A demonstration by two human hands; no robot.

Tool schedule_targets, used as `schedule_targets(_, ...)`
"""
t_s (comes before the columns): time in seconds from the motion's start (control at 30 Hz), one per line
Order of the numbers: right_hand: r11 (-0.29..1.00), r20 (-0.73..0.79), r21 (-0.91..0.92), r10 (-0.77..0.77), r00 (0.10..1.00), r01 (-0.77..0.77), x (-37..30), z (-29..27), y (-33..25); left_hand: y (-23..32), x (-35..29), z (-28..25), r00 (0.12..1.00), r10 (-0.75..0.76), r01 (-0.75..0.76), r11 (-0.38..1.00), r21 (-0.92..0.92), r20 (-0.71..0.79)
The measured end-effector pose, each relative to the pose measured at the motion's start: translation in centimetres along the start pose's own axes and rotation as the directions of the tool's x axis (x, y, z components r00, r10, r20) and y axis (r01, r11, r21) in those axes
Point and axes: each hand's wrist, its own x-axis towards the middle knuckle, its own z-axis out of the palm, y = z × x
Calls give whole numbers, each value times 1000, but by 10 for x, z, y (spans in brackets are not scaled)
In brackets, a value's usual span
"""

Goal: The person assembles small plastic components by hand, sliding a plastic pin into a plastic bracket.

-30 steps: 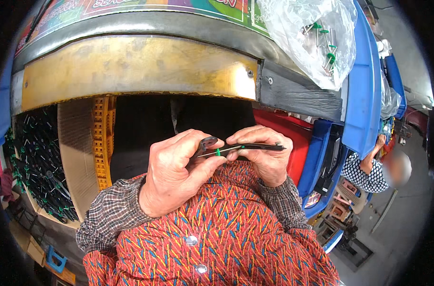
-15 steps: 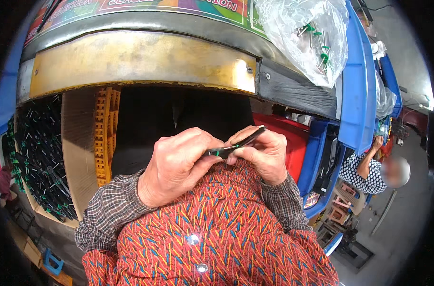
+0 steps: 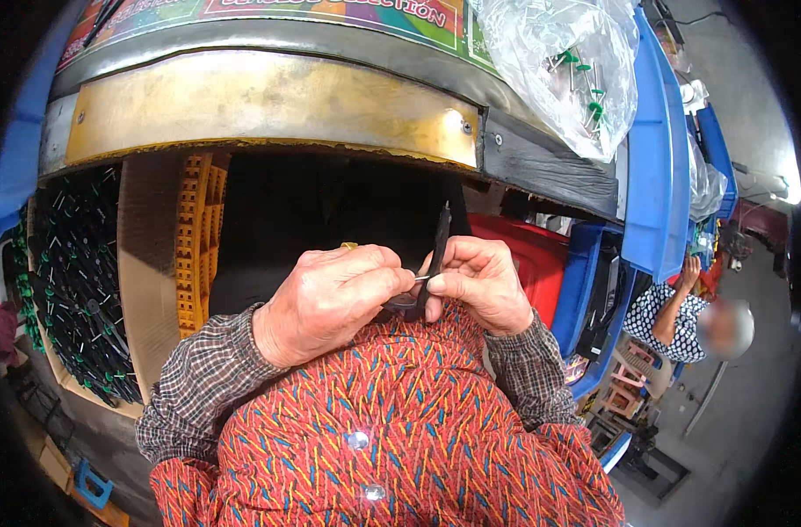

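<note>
My right hand (image 3: 481, 283) is closed on a slim black plastic piece (image 3: 441, 239), which stands nearly upright with its narrow tip pointing away from me. My left hand (image 3: 334, 297) pinches a thin metal pin (image 3: 424, 278) whose end meets the black piece. Below the left fingertips shows another dark part (image 3: 402, 304), mostly hidden by the hand. A small yellow bit (image 3: 349, 246) peeks out above the left knuckles; its kind is unclear. Both hands are just above my patterned red apron (image 3: 374, 395), in front of the bench edge.
A metal-faced bench edge (image 3: 268, 110) crosses ahead. At left, a cardboard box (image 3: 150, 281) holds many black parts with pins, beside an orange plastic rack (image 3: 194, 246). To the right are a red bin (image 3: 528, 263), blue bins (image 3: 659, 167), a clear bag of green-headed pins (image 3: 558, 97) and another person (image 3: 668, 321).
The black piece has swung from lying slanted between both hands to nearly upright in my right hand. A metal pin now shows at my left fingertips. The bench has shifted slightly in view.
</note>
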Motion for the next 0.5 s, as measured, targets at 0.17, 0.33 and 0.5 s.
schedule_targets(0.17, 998, 33, 33, 51, 998, -52, 1, -1, -1, -2, -2, 3, 998, 52, -52, 999, 10, -25)
schedule_targets(0.33, 994, 66, 86, 58, 996, -64, 1, -3, 1, 0, -1, 1, 993, 119, -118, 990, 82, -9)
schedule_targets(0.5, 990, 89, 89, 100, 991, -108, 2, -4, 0, -3, -2, -1, 989, 141, -145, 983, 109, 38)
